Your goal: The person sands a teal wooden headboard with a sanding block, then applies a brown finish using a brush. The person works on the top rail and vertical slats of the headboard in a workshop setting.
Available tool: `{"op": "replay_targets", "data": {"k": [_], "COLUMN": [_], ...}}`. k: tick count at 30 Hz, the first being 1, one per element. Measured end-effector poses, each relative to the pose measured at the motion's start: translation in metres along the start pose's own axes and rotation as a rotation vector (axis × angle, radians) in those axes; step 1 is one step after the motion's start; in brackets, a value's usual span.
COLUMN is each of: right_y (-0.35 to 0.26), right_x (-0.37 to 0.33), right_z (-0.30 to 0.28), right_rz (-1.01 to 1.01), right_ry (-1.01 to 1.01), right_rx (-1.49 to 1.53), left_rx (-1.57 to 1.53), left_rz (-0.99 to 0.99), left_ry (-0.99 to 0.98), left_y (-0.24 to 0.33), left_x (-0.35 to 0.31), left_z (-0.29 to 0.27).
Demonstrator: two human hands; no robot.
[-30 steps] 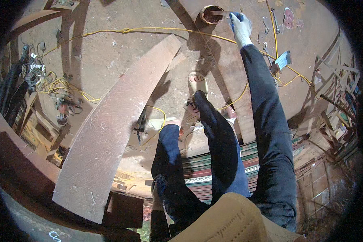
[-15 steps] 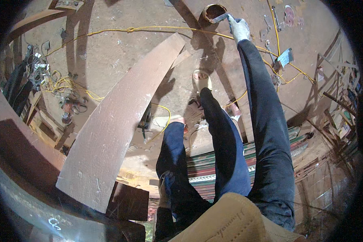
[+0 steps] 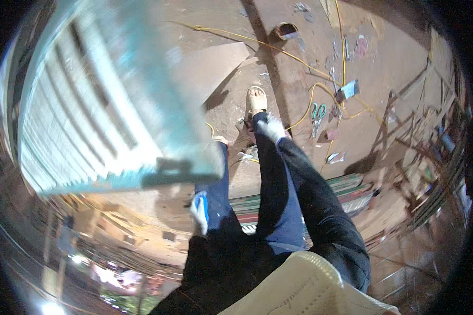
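Observation:
My right hand (image 3: 271, 128), pale and smeared by motion, is over my right shin. Its fingers are too blurred to show whether anything is in them. Beside my left thigh is my left hand (image 3: 201, 209), with white and bright blue on it; its fingers do not show clearly. A large teal-framed object with white slats (image 3: 84, 105) fills the upper left, badly blurred, and its kind is unclear. It covers most of a curved, pale brown board (image 3: 215, 65). On the ground ahead stands a rusty can (image 3: 286, 30).
A yellow cord (image 3: 320, 86) winds over the dirt floor (image 3: 320, 157). Green-handled scissors (image 3: 318, 113) and a blue scrap (image 3: 349, 89) lie to the right. Striped slats (image 3: 347, 194) run beneath my legs. Thin poles (image 3: 399, 100) lean at the far right.
My right hand has drawn back from the can to my shin; the flat blade it held there is no longer distinguishable. The teal slatted object has come into view over the board.

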State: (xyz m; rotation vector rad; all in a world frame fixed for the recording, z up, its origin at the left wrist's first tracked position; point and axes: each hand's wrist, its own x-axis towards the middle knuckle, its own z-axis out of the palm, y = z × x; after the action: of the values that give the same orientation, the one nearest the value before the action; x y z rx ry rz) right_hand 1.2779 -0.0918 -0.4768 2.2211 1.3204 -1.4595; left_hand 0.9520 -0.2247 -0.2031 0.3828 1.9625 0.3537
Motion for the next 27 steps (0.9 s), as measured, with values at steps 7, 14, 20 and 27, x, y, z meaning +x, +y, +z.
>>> {"op": "replay_targets", "data": {"k": [7,14,20,27], "right_y": [-0.088,-0.159,-0.224,-0.260], "right_x": [-0.097,-0.066,0.020,0.125], "right_z": [0.019,0.089,0.231,0.249], "right_rz": [-0.615,-0.788,0.186,0.191], "right_ry": [-0.094,-0.221,-0.375,-0.701], "right_rx": [-0.330,-0.685,0.384,0.510], "left_rx": [0.613,0.532,0.410,0.256], "left_rz": [-0.238,-0.345,-0.375,-0.365], "left_ry": [0.029,0.007,0.321,0.414], "left_y": [-0.005,-0.079,-0.101,-0.109], "left_x": [-0.010,-0.030,-0.047,0.002], "left_z": [-0.038,-0.008,0.025,-0.015]}}
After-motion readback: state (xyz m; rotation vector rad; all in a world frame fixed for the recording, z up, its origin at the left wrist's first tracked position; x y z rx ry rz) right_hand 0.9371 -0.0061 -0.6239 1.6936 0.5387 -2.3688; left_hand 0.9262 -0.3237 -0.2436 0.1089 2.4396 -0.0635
